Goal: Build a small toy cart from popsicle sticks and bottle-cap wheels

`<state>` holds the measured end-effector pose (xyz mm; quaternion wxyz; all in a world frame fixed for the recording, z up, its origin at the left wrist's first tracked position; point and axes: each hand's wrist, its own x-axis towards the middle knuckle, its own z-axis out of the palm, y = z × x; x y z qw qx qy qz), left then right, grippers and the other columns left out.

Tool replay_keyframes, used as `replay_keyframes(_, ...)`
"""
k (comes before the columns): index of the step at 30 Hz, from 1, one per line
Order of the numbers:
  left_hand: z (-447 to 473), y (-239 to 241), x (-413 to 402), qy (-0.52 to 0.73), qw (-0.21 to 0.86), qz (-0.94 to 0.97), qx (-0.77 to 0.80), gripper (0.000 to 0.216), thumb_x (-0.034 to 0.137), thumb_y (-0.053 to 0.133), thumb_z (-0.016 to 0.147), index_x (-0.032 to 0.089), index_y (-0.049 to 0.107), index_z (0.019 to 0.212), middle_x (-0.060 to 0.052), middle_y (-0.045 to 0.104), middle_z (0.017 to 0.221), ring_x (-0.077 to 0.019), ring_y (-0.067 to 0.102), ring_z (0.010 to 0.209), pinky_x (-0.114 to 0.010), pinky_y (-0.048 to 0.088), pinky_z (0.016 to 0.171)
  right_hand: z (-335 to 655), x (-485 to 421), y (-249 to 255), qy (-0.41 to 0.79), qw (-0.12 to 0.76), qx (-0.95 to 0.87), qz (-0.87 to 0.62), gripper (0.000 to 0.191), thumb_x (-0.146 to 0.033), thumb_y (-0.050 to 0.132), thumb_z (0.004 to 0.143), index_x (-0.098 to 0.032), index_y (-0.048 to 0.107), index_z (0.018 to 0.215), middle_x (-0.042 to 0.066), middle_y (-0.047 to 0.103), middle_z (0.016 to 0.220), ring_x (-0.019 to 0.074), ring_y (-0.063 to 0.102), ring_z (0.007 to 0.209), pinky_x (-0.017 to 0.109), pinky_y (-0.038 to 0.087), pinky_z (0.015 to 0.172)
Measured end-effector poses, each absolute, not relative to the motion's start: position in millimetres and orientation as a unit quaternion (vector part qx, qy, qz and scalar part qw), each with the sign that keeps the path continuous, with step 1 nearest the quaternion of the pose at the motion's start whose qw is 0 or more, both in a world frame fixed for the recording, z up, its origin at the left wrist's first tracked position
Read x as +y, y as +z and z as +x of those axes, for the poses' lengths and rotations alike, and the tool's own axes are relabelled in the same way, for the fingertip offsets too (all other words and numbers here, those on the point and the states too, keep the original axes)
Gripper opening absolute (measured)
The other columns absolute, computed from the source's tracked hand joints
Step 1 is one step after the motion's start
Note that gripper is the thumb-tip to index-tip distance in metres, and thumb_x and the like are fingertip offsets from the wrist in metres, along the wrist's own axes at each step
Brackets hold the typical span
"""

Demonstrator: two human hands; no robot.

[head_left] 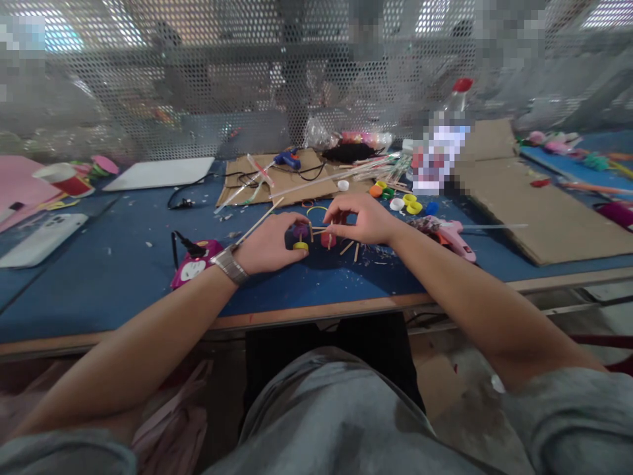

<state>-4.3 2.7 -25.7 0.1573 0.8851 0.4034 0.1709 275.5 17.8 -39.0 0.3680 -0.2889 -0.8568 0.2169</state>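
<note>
My left hand [270, 243] rests on the blue table mat [123, 270], fingers curled round a small stick model with a yellow cap [300, 246] and a purple cap [299, 231] on it. My right hand [360, 219] meets it from the right, fingertips pinched on a thin wooden stick [321, 229] of the same model, next to a red cap [327, 241]. A metal watch [229, 264] is on my left wrist. Loose short sticks [352, 249] lie just below my right hand.
A pink glue gun [452, 237] lies right of my right hand. Coloured bottle caps [403, 201], long skewers [356, 171] and a blue glue gun [287, 158] sit on cardboard behind. A pink power strip [194, 264], a white phone [42, 239], a bottle [445, 142] and a perforated screen are around.
</note>
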Motion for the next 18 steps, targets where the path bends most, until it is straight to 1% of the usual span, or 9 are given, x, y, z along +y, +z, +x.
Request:
replay_keyframes(6, -4.2, -26.9, 3.6, 0.169, 0.154, 0.887, 0.402, 0.064, 0.040, 0.076, 0.080, 0.020, 0.065, 0.139, -0.013, 0.073, 0.141, -0.0354, 0.067, 0.131, -0.053, 0.049, 0.121, 276.0, 17.8, -38.6, 0.218, 0.364, -0.858, -0.289, 0.021, -0.039, 0.081, 0.093, -0.019, 0.078, 0.097, 0.005, 0.077, 0.091, 0.0174, 0.067, 0.075, 0.032, 0.054, 0.069)
replay_keyframes(11, -4.5, -26.5, 3.3, 0.169, 0.153, 0.888, 0.400, 0.063, 0.042, 0.075, 0.081, 0.019, 0.065, 0.138, -0.014, 0.073, 0.141, -0.0359, 0.067, 0.131, -0.054, 0.050, 0.120, 276.0, 17.5, -38.4, 0.218, 0.365, -0.858, -0.287, 0.020, -0.039, 0.082, 0.092, -0.020, 0.077, 0.097, 0.005, 0.076, 0.089, 0.0173, 0.066, 0.074, 0.031, 0.054, 0.068)
replay_keyframes(18, -4.2, -26.7, 3.6, 0.172, 0.151, 0.890, 0.394, 0.061, 0.039, 0.074, 0.081, 0.020, 0.065, 0.138, -0.014, 0.073, 0.141, -0.0363, 0.067, 0.132, -0.055, 0.049, 0.121, 276.2, 17.7, -39.2, 0.219, 0.367, -0.858, -0.286, 0.020, -0.038, 0.081, 0.093, -0.019, 0.078, 0.098, 0.005, 0.077, 0.090, 0.0172, 0.067, 0.074, 0.031, 0.053, 0.067)
